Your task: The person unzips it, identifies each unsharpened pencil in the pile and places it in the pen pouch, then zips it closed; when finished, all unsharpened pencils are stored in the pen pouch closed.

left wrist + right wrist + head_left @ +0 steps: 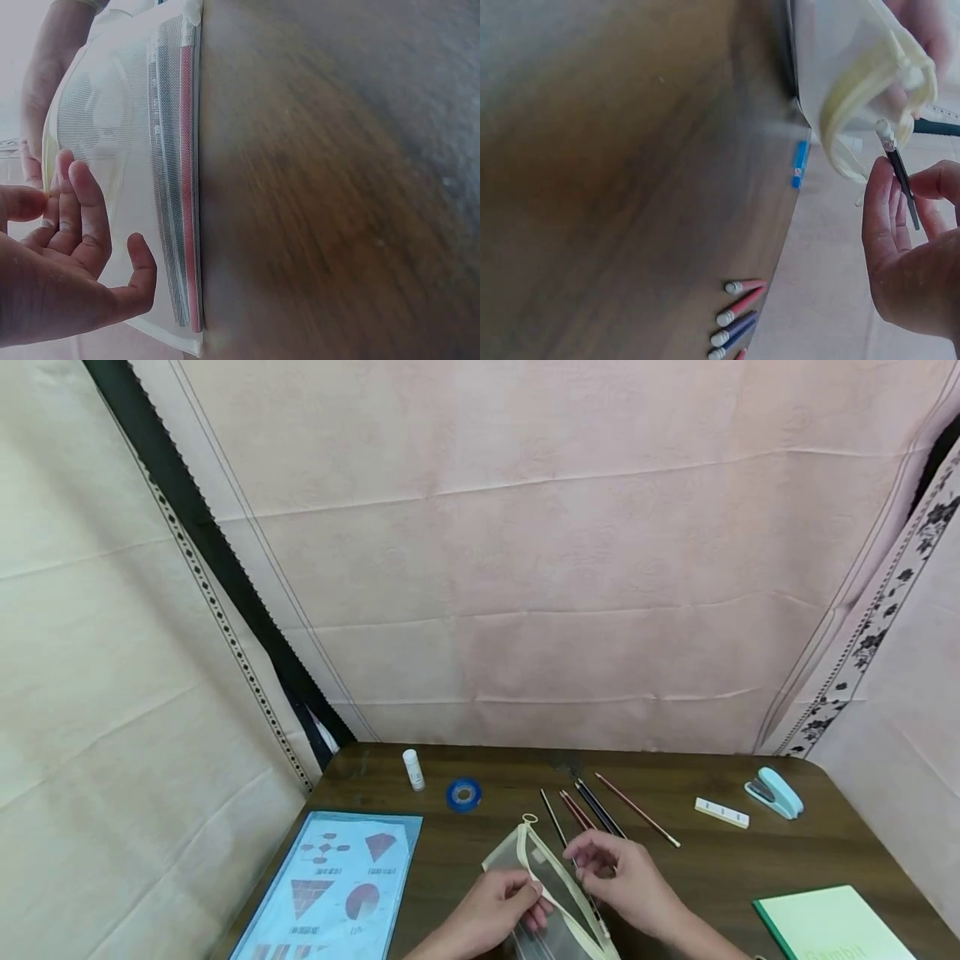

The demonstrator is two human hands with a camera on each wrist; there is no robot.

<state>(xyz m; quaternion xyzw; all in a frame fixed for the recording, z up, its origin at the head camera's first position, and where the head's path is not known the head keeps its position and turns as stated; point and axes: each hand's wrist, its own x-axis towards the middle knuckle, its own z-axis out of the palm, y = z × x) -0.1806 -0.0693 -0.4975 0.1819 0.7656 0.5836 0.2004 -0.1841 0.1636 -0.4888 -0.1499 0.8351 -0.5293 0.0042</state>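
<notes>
A pale yellow-edged mesh pouch (506, 853) stands at the front of the desk, its mouth open. My left hand (497, 910) pinches the near rim of that mouth between thumb and fingers. Through the mesh in the left wrist view, a red pencil (187, 157) and dark pencils (165, 172) lie along the bottom. My right hand (630, 877) pinches a dark pencil (901, 180) with a white end; that end points down into the pouch's mouth. Behind the hands, loose red pencils (574, 808) and dark pencils (597, 807) lie on the desk, with another red pencil (637, 810) to their right.
A glue stick (413, 770) and blue tape roll (453, 796) lie at the back. A blue printed folder (348, 860) is on the left. Right of the pencils are a white block (722, 812), a light-blue stapler (780, 795) and a green notebook (832, 922). Cloth hangs behind the desk (697, 868).
</notes>
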